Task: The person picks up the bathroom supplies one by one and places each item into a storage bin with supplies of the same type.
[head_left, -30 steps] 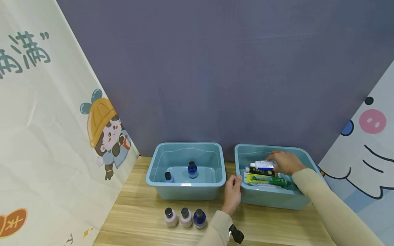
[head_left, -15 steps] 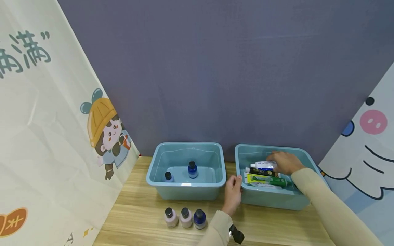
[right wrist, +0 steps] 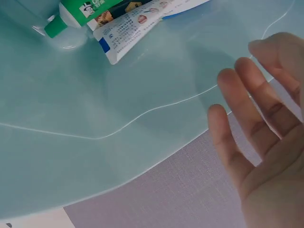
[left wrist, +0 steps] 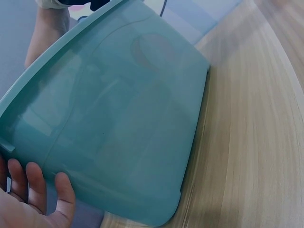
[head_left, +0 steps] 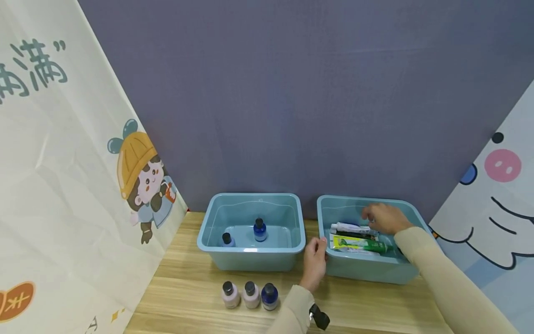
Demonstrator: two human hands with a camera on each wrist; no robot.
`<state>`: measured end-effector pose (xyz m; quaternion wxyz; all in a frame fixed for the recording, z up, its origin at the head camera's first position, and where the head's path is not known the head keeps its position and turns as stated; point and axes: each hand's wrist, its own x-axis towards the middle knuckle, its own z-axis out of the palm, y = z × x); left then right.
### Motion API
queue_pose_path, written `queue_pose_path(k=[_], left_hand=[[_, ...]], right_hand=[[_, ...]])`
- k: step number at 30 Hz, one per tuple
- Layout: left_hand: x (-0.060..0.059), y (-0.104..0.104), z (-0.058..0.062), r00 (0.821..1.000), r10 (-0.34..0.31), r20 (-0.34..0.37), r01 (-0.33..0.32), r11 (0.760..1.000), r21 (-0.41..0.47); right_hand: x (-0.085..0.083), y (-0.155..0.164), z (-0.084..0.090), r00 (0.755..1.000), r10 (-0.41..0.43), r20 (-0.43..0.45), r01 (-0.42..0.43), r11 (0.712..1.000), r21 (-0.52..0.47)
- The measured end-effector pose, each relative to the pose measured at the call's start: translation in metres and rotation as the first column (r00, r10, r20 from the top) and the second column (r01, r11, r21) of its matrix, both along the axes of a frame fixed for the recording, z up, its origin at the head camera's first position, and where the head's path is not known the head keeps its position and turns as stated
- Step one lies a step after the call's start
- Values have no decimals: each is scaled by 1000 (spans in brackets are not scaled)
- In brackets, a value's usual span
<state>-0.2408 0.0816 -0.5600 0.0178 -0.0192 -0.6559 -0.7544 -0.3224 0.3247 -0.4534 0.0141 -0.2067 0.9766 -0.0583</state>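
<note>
In the head view, my right hand [head_left: 385, 219] hovers inside the right blue bin [head_left: 371, 270], holding nothing. The right wrist view shows its fingers [right wrist: 249, 128] loosely bent and spread, apart from the tubes. A white toothpaste tube [head_left: 352, 228] lies across a black tube [head_left: 359, 235]. Beside them lies a green and yellow toothpaste tube [head_left: 360, 244], with another pale tube [head_left: 356, 251] partly under it. My left hand [head_left: 314, 264] is at this bin's front left corner; in the left wrist view its relaxed fingertips [left wrist: 35, 173] are right at the outer wall.
The left blue bin [head_left: 252, 260] contains a dark blue bottle [head_left: 260, 230] and a lighter bottle [head_left: 227, 240]. On the wooden table [head_left: 179, 287] in front stand two pale pink bottles [head_left: 230, 295] and a dark blue bottle [head_left: 269, 297]. A grey wall [head_left: 271, 102] rises behind.
My right hand has let go of the white toothpaste tube and lifted slightly off it. The tube has dropped forward onto the black one. My left hand stays at the bin corner.
</note>
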Motion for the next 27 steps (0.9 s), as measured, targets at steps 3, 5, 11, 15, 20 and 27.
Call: queue_pose_path(k=[3,5,11,15,20,27], left_hand=[[0,0,1,1000,-3,7,3,1000,2],[0,-1,1,1000,-7,7,7,1000,1],[0,-1,1,1000,-13,13,13,1000,2],[0,-1,1,1000,-13,17,13,1000,-1],[1,-1,1,1000,-17,11,17,1000,5],[1,-1,-1,1000,-14,-14,14,1000,14]], right_hand=[[1,0,0,1000,-5,19,5,1000,-4],[2,0,1,1000,-6,26,7,1000,-8],[5,-2,3,999,-15,52,15,1000,2],[7,-2,5,997,-27,70,27,1000,4],[12,-4,10,995,-35,89,35,999,4],[24,-12,18,998,-21,62,24,999,-38]])
